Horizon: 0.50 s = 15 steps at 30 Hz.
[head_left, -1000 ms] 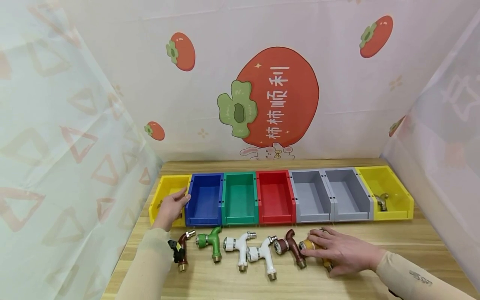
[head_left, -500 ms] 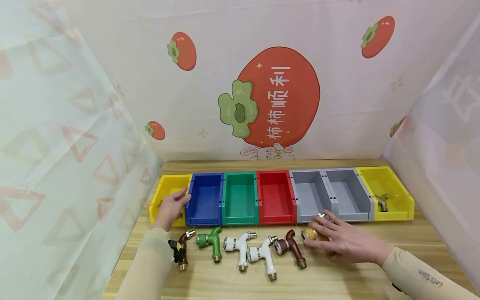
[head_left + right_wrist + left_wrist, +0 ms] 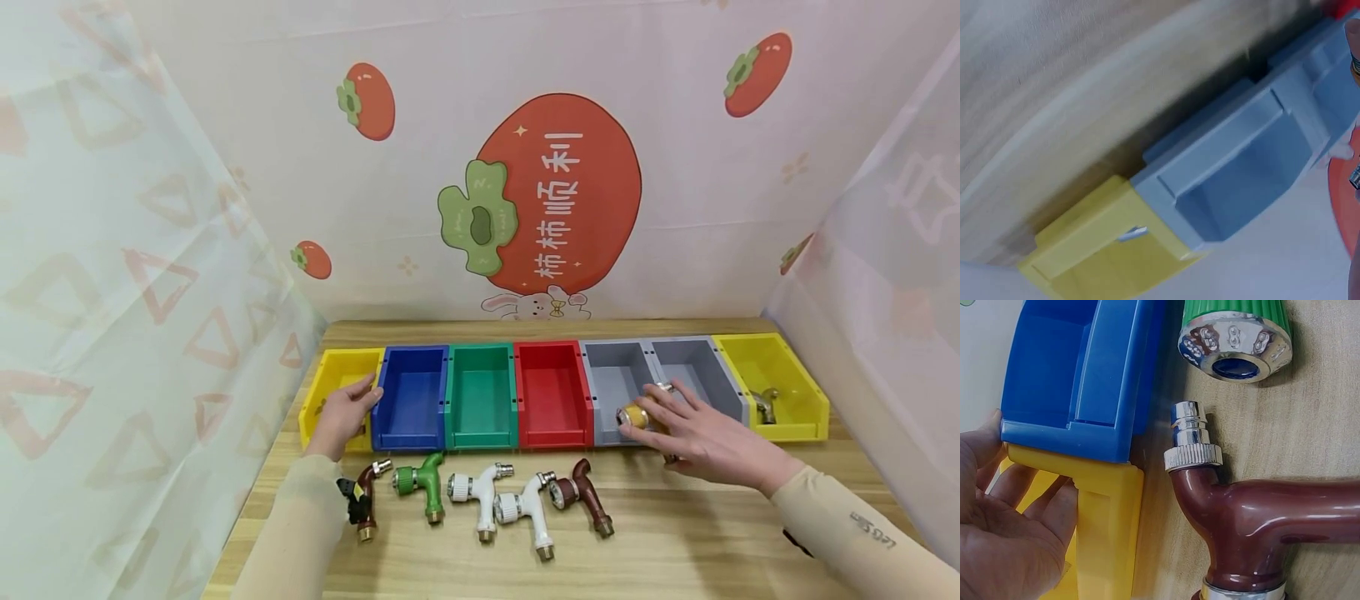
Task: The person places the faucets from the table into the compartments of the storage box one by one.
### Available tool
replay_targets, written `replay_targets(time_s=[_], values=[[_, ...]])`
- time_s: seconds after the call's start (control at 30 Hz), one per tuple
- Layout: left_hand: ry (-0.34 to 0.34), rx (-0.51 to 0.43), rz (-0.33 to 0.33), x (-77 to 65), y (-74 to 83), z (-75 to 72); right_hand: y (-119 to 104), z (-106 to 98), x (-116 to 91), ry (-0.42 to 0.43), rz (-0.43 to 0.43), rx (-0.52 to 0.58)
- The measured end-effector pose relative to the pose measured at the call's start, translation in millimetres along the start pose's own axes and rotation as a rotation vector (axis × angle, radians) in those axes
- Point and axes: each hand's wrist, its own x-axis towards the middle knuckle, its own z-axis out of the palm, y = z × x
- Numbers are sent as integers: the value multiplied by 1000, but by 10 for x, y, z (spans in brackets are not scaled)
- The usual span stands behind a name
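on a wooden table (image 3: 450, 577), five taps are lying in a loose row. nearest the camera, a white tap (image 3: 534, 515) is resting with its knob just beside a second white tap (image 3: 483, 502). right of the pair, a brown tap (image 3: 589, 498) is lying close by; to the left are sitting a green tap (image 3: 430, 487) and, at the row's end, a black-handled tap (image 3: 365, 504).

beyond them, a person's right hand (image 3: 705, 440) is clamping its fingers on a gold tap (image 3: 636, 416), holding it above the front of the gray bins (image 3: 611, 377). the left hand (image 3: 342, 419) is pinching the adjoining walls of a yellow bin (image 3: 348, 365) and a blue bin (image 3: 411, 396), its fingers reaching inside the yellow one.

a green bin (image 3: 480, 396), a red bin (image 3: 551, 392), the two gray ones and a second yellow bin (image 3: 776, 362) are completing the line. a metal tap (image 3: 765, 406) is lying in that last bin. behind, a white backdrop (image 3: 675, 275) is showing red fruit (image 3: 577, 192) and a rabbit (image 3: 535, 307).
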Motion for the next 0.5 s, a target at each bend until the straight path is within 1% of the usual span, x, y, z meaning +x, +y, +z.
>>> replay_targets(time_s=[0.33, 0.5], values=[[-3, -9, -9, -19, 25, 8, 289, -24, -125, -11, 118, 8], [-6, -5, -3, -22, 22, 3, 399, -5, -192, -4, 140, -4]])
